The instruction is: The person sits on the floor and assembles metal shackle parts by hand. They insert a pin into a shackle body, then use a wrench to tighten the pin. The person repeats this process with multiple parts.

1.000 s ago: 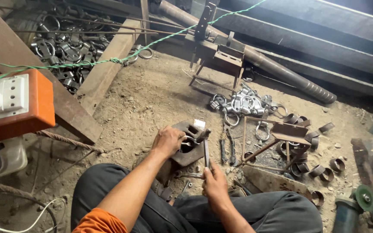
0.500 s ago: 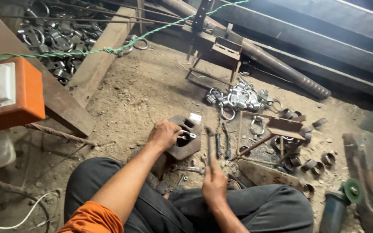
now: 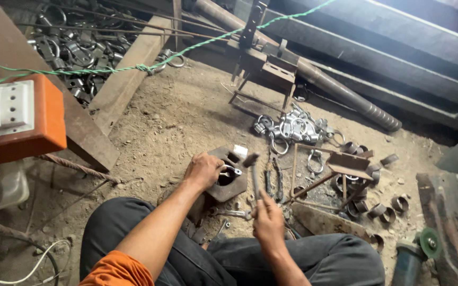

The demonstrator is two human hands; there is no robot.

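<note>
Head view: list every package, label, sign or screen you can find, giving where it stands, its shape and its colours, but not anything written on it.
No label, sign or screen shows.
Orange box: far left on a slanted beam, boxy, orange sides, with a white plate with small holes on top; the nearest thing to a package.
Small white block: on the dirt beside the dark metal block that the left hand rests on; plain, no marking visible.

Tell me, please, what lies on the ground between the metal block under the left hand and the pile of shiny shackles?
In the head view, between the metal block and the shiny shackles, lies a pair of pliers on bare dirt.
</note>
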